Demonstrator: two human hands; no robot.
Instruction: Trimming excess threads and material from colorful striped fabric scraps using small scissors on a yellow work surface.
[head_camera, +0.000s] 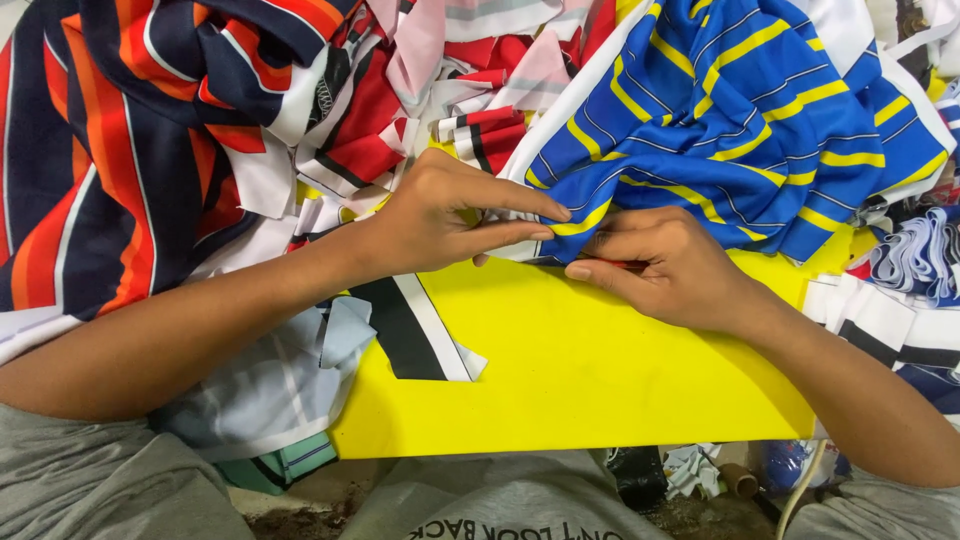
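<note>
Fingertips (545, 222) at blue fabric (740, 120) edge

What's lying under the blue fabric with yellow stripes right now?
The blue fabric with yellow stripes rests on the bright yellow flat board. Both hands, left hand and right hand, pinch its edge. Anything further under the bunched folds is covered.

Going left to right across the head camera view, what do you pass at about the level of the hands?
Navy and orange striped fabric → left hand pinching the edge of the blue and yellow striped fabric → right hand on the yellow board → folded white and blue strips.
</note>
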